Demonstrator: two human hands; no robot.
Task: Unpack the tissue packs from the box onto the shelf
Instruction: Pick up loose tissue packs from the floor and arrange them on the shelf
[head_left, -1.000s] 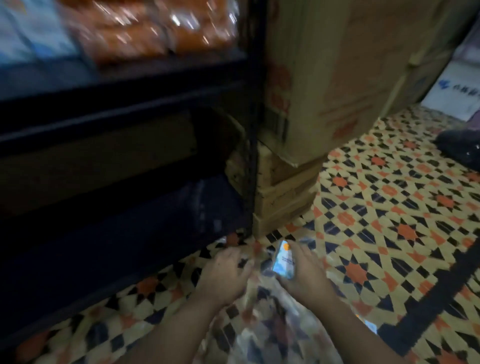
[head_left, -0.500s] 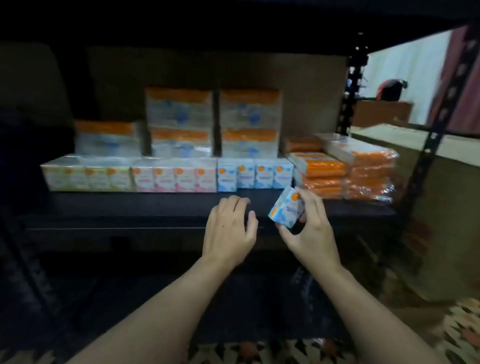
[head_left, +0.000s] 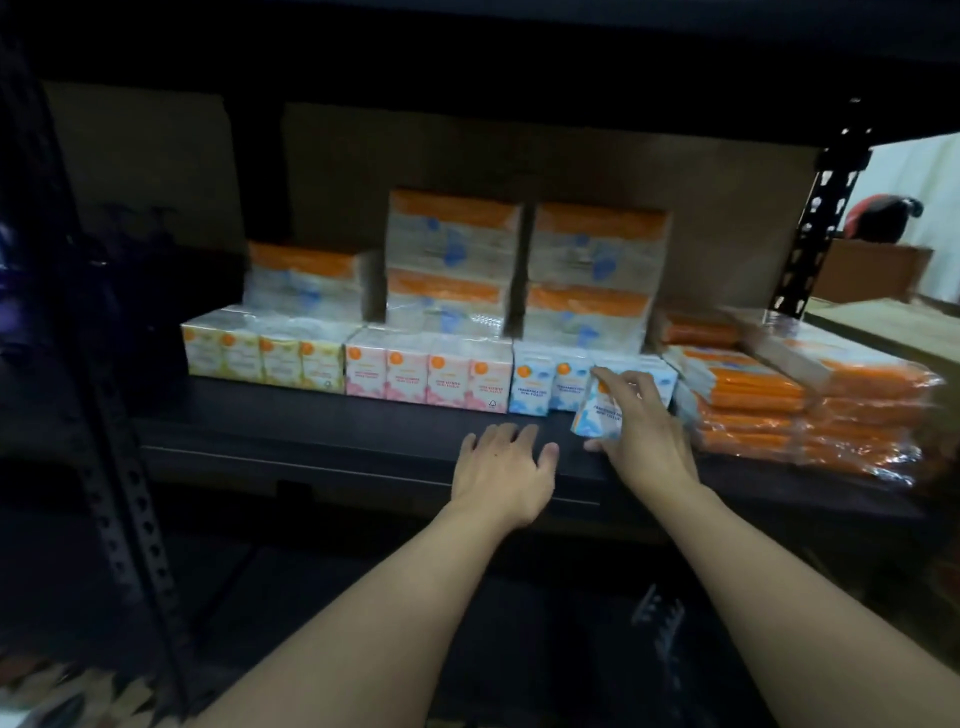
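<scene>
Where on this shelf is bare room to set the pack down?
Bare shelf board runs as a strip in front of the yellow packs and pink packs. Crowded on the right: blue row, the right hand gripping a blue pack, orange stacks. Far left: too dark.

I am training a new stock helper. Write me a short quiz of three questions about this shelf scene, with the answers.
1. True or false: the left hand grips something.
2. On the shelf, which front-row packs stand between the yellow packs and the blue packs? A. orange B. pink C. green
3. Fill in: the right hand holds one tilted ___ tissue pack.
Key: 1 false, it is open; 2 B, the pink packs; 3 blue.
</scene>
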